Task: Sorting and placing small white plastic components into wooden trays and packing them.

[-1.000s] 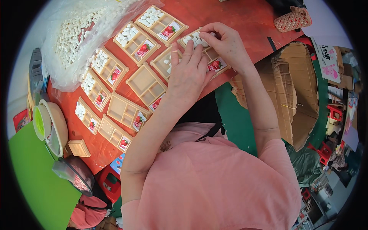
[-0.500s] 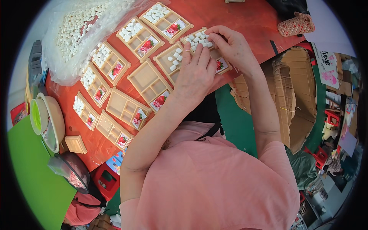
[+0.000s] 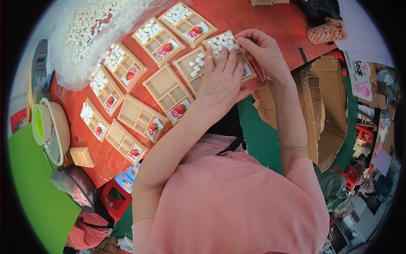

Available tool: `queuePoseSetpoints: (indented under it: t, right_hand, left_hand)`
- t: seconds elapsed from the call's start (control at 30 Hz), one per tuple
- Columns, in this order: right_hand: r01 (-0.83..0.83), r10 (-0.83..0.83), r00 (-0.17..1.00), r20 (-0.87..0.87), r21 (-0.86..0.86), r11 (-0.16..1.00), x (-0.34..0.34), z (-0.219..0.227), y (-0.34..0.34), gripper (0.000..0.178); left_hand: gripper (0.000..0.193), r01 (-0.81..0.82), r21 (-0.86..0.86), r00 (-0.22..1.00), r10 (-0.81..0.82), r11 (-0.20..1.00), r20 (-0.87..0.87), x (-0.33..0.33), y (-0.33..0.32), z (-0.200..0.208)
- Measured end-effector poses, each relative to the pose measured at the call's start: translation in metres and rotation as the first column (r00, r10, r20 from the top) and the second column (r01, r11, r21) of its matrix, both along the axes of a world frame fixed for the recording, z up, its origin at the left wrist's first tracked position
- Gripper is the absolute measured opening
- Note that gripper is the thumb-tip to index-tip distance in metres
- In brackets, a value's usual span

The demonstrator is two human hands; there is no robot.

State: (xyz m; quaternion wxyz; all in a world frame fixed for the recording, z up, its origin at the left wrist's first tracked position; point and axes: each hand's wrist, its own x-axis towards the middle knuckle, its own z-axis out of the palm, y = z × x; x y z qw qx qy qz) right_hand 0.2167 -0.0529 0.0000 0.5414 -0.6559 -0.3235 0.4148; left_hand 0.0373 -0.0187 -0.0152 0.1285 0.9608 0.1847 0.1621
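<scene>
My left hand [image 3: 220, 80] lies palm down with its fingers stretched apart over a beige compartment tray [image 3: 249, 74], fingertips among small white blocks [image 3: 222, 42] that look like marshmallows. At that tray's right rim is my right hand [image 3: 265, 53], thumb and forefinger pinched together. Whatever sits between those fingertips is too small to make out. Partly under my left hand stands a second tray [image 3: 181, 63] holding several loose white blocks [image 3: 197, 64]. A strawberry picture [image 3: 246, 70] shows in the first tray's small compartment, partly covered by my hand.
More trays with white blocks and strawberry pictures stand to the left, one tray [image 3: 163, 82] with a bare large compartment. A clear plastic bag [image 3: 67, 80] of white blocks lies at the far left. Thin pale sticks [image 3: 261, 73] lie by the table edge, near a torn cardboard box [image 3: 323, 110].
My right hand's fingertips have shifted slightly right, from above the white blocks to the tray's rim. My left fingers have spread a little over the blocks. The whole view has shifted slightly.
</scene>
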Motion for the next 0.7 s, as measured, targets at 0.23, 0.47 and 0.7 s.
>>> queuePoseSetpoints:
  t: [0.23, 0.47, 0.7]
  right_hand:
    - [-0.028, 0.032, 0.995, -0.094, 0.053, 0.998, 0.01, -0.003, -0.002, 0.022]
    - [-0.074, 0.074, 0.977, 0.199, -0.01, 0.997, -0.012, 0.001, 0.001, 0.026]
    - [-0.05, 0.041, 0.948, 0.314, 0.019, 0.999, -0.014, -0.005, 0.0, 0.025]
  left_hand:
    - [0.076, -0.113, -0.008, 0.993, 0.113, 0.994, 0.025, -0.014, 0.018, 0.002]
    - [0.078, -0.083, 0.051, 0.996, 0.082, 0.995, 0.024, -0.023, 0.023, 0.001]
    - [0.076, -0.091, 0.064, 0.996, 0.091, 0.994, 0.011, -0.026, 0.011, 0.002]
